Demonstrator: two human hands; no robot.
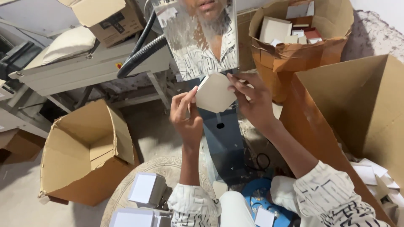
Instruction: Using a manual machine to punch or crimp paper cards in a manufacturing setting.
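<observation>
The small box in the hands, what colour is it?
White small box, seen best in the head view.

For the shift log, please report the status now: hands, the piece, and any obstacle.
Left hand and right hand grip white card piece. Mirror panel close above. Nothing blocking.

a small flat box [214, 92] sits between the left hand [186, 115] and right hand [252, 101], touched by fingers of both, just below a mirror panel [195, 38]. left of the hands an open carton [84, 155] stands on the floor. behind it is a machine table [92, 67] with a carton [109, 19] on top. a sack of small boxes [294, 38] stands behind the right hand. a big cardboard sheet [353, 105] leans at the right. small boxes [143, 189] lie before the left forearm.
</observation>
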